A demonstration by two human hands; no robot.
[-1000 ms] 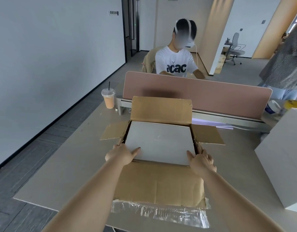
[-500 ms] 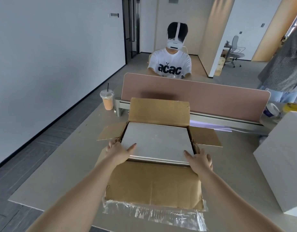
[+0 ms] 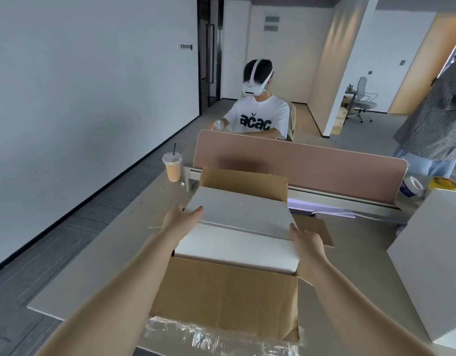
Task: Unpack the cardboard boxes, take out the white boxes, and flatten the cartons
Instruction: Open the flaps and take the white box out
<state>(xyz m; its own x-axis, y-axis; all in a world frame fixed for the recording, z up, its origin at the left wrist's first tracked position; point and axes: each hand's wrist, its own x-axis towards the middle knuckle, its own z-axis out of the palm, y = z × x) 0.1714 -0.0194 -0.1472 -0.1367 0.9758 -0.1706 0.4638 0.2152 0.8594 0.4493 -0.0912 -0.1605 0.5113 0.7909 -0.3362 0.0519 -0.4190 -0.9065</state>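
Note:
An open brown cardboard carton (image 3: 226, 296) stands on the grey table (image 3: 93, 273), flaps spread, with clear tape hanging off its near flap. A white box (image 3: 242, 227) sticks well up out of the carton, tilted toward me. My left hand (image 3: 179, 218) grips its left side, thumb laid on the top face. Gripping its right side is my right hand (image 3: 307, 244), fingers hidden behind the edge. The lower part of the white box is hidden inside the carton.
A second large white box (image 3: 432, 260) stands at the right table edge. An iced drink cup (image 3: 173, 165) sits at the back left by a pink divider (image 3: 311, 168). Tape rolls (image 3: 411, 187) lie back right. One person sits beyond the divider, another stands at right.
Both hands have lifted the white box from flush inside the carton to well above its rim. The view has tilted and come closer.

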